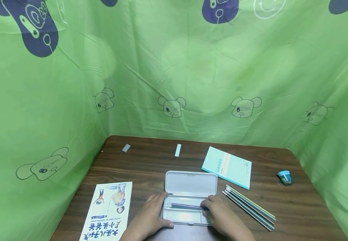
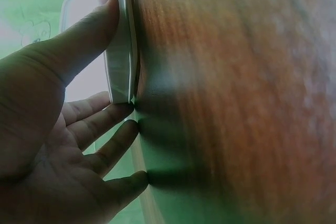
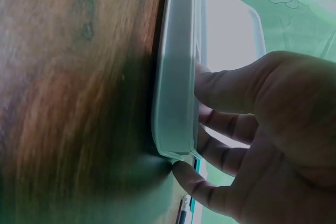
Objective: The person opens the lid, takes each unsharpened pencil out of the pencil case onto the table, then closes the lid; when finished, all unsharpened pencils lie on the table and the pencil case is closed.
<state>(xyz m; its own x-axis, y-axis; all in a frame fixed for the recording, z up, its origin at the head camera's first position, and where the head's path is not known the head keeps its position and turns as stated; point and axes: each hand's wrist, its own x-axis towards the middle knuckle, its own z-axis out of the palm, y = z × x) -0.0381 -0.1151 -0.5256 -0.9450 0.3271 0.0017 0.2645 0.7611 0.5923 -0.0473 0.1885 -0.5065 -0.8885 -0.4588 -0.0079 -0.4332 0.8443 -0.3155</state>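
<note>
An open white pencil case (image 1: 191,182) lies in front of me, its lid laid back. Several dark pencils (image 1: 183,207) lie lengthwise in its tray, eraser ends to the left. My left hand (image 1: 151,216) holds the case by its left end, thumb at the front edge and fingers along the side. In the left wrist view the thumb (image 2: 86,38) lies against the case wall. My right hand (image 1: 222,214) reaches over the case's right end, thumb and fingers pinching the pencils' right ends. In the right wrist view the case wall (image 3: 176,77) hides the pencils.
Right of the case lies a loose bundle of pencils (image 1: 249,207). Behind it is a light blue notebook (image 1: 229,167); a blue sharpener (image 1: 285,177) sits farther right. A picture book (image 1: 107,211) lies left. An eraser (image 1: 126,148) and a pale strip (image 1: 178,150) lie at the back.
</note>
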